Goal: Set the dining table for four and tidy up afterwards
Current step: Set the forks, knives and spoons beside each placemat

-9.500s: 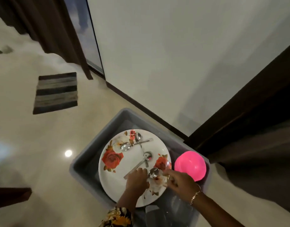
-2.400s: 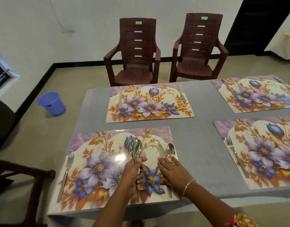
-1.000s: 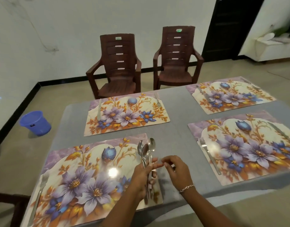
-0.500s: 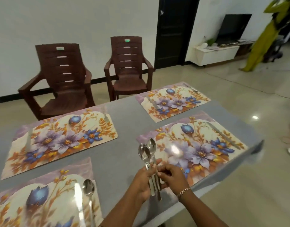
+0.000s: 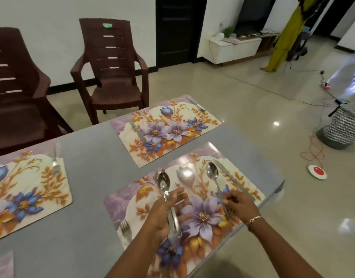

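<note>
Overlapping in the left hand (image 5: 166, 213), the held spoons (image 5: 164, 182) blur into one another, so their count cannot be told. Their handles run down past the palm, over the near placemat (image 5: 202, 223). That placemat's near corner is cut off by the lower edge of the view, and glare whitens a patch near its far edge. The fork (image 5: 125, 229) on the placemat's left side is smeared, with only its tines clear.

The single spoon (image 5: 212, 173) is plain polished steel. Its bowl faces up and points to the placemat's far edge, and its handle slants back toward the person. Whether it lies flat on the placemat or hangs just above it is unclear. The knife (image 5: 233, 181) lies just right of it, along the placemat's right side.

The left hand grips the bundle with its fingers curled round the handles, above the placemat's middle. The right hand (image 5: 240, 204) pinches the single spoon's handle with bent fingertips, over the placemat's right part. The placemat sits at a corner of the grey table (image 5: 88, 177).
</note>
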A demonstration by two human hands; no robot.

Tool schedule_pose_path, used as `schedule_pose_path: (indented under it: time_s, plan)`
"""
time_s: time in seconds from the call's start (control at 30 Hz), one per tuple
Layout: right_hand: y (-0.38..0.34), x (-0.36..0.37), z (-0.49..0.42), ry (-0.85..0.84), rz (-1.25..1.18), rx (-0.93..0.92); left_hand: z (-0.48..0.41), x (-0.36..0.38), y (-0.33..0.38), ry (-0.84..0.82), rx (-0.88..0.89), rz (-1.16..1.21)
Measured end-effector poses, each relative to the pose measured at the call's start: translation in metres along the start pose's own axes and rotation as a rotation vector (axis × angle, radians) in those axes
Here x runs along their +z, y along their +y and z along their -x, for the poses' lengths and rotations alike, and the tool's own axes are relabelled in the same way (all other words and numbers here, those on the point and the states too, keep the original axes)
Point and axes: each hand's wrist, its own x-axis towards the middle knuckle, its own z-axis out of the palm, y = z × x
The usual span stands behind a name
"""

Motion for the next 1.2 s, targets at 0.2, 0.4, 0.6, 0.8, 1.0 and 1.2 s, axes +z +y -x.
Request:
schedule_pose_path:
  time_s: [0.2,0.4,0.6,0.8,1.0,1.2]
  plan:
    - [0.025,-0.06,-0.06,-0.001,0.129,0.049,-0.031,0.039,-0.009,0.023,0.037,0.058]
    - [0.04,-0.083,-0.117,-0.17,0.236,0.036,-0.053,0.091,-0.028,0.132,0.137,0.112]
    - [0.04,-0.089,-0.132,-0.296,0.361,-0.066,-0.058,0.111,-0.049,0.266,0.176,0.117]
    - [0.053,-0.083,-0.126,-0.314,0.731,-0.797,-0.053,0.122,-0.062,0.357,0.215,0.088]
    - [0.067,-0.078,-0.135,-0.523,0.954,-0.952,-0.049,0.129,-0.069,0.392,0.263,0.074]
    - [0.059,-0.07,-0.133,-0.456,0.949,-1.036,-0.05,0.133,-0.073,0.414,0.277,0.09]
